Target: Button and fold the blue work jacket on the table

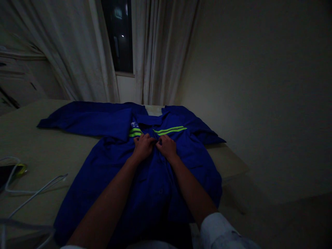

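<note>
A blue work shirt (114, 162) with yellow-green stripes across the chest lies spread over the table, sleeves out to both sides. My left hand (143, 145) pinches the cloth at the front opening, just below the stripes. Close beside it, my right hand (166, 145) grips the other edge of the same opening, the fingertips of both hands almost meeting. A button (160, 191) shows lower down on the front. Whatever lies between my fingertips is hidden and too dark to make out.
The table (70, 148) runs under the shirt. A white cable (38, 192) and a dark phone-like object (9, 173) with a yellow edge lie at left. Curtains (166, 52) hang beside a dark window (120, 38). A wall (259, 86) stands at right.
</note>
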A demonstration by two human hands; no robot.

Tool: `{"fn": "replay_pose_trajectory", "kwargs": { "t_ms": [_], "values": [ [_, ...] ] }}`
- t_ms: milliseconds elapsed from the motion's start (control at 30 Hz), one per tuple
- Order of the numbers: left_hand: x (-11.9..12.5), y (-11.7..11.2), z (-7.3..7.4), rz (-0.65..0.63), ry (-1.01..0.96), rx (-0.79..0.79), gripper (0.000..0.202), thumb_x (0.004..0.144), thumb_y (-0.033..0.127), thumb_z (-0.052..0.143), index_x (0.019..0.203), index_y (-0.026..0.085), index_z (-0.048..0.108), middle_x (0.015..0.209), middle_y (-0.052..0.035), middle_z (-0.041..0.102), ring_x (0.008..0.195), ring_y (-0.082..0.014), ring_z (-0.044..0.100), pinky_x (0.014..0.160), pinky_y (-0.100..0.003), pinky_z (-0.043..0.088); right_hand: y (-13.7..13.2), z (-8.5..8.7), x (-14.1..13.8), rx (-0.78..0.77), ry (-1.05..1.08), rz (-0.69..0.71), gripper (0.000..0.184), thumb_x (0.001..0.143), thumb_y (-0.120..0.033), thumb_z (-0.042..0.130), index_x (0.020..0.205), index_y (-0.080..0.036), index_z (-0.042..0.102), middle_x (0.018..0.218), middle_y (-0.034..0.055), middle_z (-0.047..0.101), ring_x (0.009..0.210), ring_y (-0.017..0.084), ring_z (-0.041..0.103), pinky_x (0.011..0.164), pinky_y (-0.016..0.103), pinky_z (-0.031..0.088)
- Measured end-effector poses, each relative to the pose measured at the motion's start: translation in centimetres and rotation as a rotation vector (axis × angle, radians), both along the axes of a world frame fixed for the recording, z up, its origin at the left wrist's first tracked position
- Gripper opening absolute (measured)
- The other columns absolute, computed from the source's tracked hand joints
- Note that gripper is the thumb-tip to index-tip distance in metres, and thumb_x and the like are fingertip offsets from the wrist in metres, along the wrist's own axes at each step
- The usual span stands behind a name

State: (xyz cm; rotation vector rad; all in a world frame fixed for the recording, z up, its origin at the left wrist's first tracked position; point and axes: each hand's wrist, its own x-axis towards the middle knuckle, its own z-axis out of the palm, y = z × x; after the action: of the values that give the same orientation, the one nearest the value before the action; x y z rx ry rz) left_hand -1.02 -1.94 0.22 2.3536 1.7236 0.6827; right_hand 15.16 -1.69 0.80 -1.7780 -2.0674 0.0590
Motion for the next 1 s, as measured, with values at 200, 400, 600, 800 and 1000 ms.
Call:
{"fn": "replay_pose_trajectory", "kwargs": {
  "t_ms": [200,400,600,800,1000],
  "values": [
    [0.4,-0.5,-0.2,0.059,0.002,0.009,0.029,0.100,0.028,0.050,0.114,0.033,0.075,0.121,-0.0080,0.070,0.119,-0.0310,0.054,0.099,-0.052,0.034,1.1,-0.8,0.8,-0.036,0.205,0.189,0.004,0.082,-0.020,0.070,0.082,-0.019,0.066,0.080,-0.0008,0.065,0.076,0.015,0.058,0.070,0.025,0.040],
    [0.6,0.0,-1.3,0.050,-0.069,-0.048,0.038,0.099,0.017,0.046,0.118,0.035,0.074,0.126,-0.0053,0.073,0.124,-0.0292,0.056,0.099,-0.050,0.033,1.3,-1.7,0.9,-0.052,0.276,0.210,0.011,0.082,-0.025,0.077,0.085,-0.018,0.068,0.080,-0.0020,0.065,0.075,0.015,0.059,0.070,0.024,0.040],
    [0.4,0.2,-0.9,0.068,-0.062,-0.078,0.034,0.100,0.022,0.047,0.117,0.031,0.074,0.127,-0.0074,0.073,0.124,-0.0299,0.056,0.099,-0.050,0.034,0.9,-1.6,0.8,-0.014,0.211,0.166,0.009,0.094,-0.027,0.072,0.095,-0.019,0.073,0.099,0.0049,0.072,0.092,0.018,0.064,0.082,0.027,0.045],
    [0.3,0.0,-0.6,0.077,-0.021,-0.107,0.031,0.102,0.027,0.046,0.115,0.031,0.073,0.125,-0.0075,0.072,0.120,-0.0302,0.058,0.097,-0.051,0.035,1.4,-1.6,1.0,-0.043,0.314,0.220,0.003,0.092,-0.018,0.072,0.090,-0.017,0.073,0.093,0.0038,0.072,0.088,0.017,0.065,0.084,0.027,0.047],
    [0.6,-0.2,-0.8,0.063,-0.035,-0.069,0.028,0.098,0.035,0.053,0.117,0.030,0.071,0.126,-0.0075,0.071,0.121,-0.0312,0.055,0.101,-0.053,0.034,1.8,-1.8,2.2,-0.097,0.389,0.311,0.010,0.090,-0.017,0.069,0.098,-0.016,0.076,0.092,0.0035,0.072,0.082,0.016,0.065,0.080,0.027,0.049]
  ]
}}
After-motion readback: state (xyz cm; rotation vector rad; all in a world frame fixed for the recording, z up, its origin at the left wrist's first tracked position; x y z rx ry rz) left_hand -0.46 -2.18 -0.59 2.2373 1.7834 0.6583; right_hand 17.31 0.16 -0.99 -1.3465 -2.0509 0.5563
